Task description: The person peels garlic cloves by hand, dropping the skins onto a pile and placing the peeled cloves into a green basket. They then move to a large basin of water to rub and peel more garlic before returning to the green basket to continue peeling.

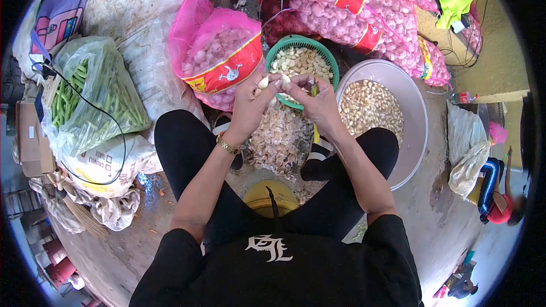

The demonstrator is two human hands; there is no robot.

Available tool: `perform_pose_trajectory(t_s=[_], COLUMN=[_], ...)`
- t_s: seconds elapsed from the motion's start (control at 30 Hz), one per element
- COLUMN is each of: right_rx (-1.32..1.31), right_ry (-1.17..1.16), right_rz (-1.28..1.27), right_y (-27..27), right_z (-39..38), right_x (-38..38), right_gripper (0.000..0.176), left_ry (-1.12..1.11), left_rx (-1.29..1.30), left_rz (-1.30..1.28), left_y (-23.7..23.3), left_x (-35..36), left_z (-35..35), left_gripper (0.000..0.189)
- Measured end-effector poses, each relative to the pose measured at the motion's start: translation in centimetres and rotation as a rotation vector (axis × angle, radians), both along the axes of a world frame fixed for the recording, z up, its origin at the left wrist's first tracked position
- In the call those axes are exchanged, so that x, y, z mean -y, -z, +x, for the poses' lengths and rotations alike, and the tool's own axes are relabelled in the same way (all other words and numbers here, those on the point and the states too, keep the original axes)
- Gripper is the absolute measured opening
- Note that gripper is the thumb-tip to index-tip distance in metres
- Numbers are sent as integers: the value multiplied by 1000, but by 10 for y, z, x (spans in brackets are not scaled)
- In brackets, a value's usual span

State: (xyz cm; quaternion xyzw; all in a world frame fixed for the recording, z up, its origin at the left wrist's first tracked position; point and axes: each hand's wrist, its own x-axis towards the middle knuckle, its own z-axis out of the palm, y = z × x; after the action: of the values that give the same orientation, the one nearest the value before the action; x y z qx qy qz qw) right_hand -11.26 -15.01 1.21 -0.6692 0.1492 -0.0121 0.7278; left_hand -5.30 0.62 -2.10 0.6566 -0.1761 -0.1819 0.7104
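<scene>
Above the green basket's near edge, my left hand [253,103] holds pale garlic cloves [263,83] between its fingers. My right hand [321,105] is closed beside it, with a small knife [315,92] in its grip and its fingertips at another white clove [285,80]. The green basket [334,65] behind the hands contains many peeled cloves. Below the hands lies a heap of garlic skins [277,139] on the floor between my feet. To the right, a wide pale basin [418,125] holds a large number of cloves.
An open pink mesh sack of garlic [219,51] stands at the left of the basket. More full sacks [364,17] lie behind. A plastic bag of green pods [94,91] is at the far left. Another person [500,204] is at the far right edge.
</scene>
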Motion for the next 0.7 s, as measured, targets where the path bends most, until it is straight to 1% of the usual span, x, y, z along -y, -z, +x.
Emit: perform_pose_trajectory(t_s=[0.1, 0.17, 0.2, 0.23, 0.27, 0.4, 0.5, 0.57, 0.6, 0.67, 0.7], right_rx=[11, 119, 118, 137, 156, 166, 168, 81, 80, 86, 86], right_ry=[34, 47, 47, 46, 45, 28, 19, -3, -4, 20, 20], right_rz=[-9, -95, -95, -153, -211, -254, -232, -127, -127, 60, 59], right_y=[9, 16, 15, 12, 11, 13, 15, 14, 17, 26, 23], right_z=[0, 1, 1, 0, 0, -1, 2, 2, 3, 4, 3], right_x=[-4, -4, -5, -5, -6, -4, -3, -2, -2, -2, -2], right_gripper=[18, 16, 16, 16, 16, 16, 16, 17, 17, 17, 17], left_ry=[-31, -31, -48, -64, -64, -52, -42, -37, -39, -41, -45], left_rx=[-8, 2, 56, 110, 110, 83, 65, 55, 47, 37, 33], left_rz=[-23, -20, 5, 31, 32, 40, 29, 27, 23, 20, 26], left_y=[5, 6, 6, 7, 7, 9, 8, 5, 3, 3, 2], left_x=[0, 0, 1, 2, 1, 1, 1, 1, 1, 1, 1], left_z=[2, 3, 3, 3, 3, 3, 3, 3, 2, 1, 1], left_gripper=[15, 15, 14, 14, 14, 13, 13, 13, 13, 13, 13])
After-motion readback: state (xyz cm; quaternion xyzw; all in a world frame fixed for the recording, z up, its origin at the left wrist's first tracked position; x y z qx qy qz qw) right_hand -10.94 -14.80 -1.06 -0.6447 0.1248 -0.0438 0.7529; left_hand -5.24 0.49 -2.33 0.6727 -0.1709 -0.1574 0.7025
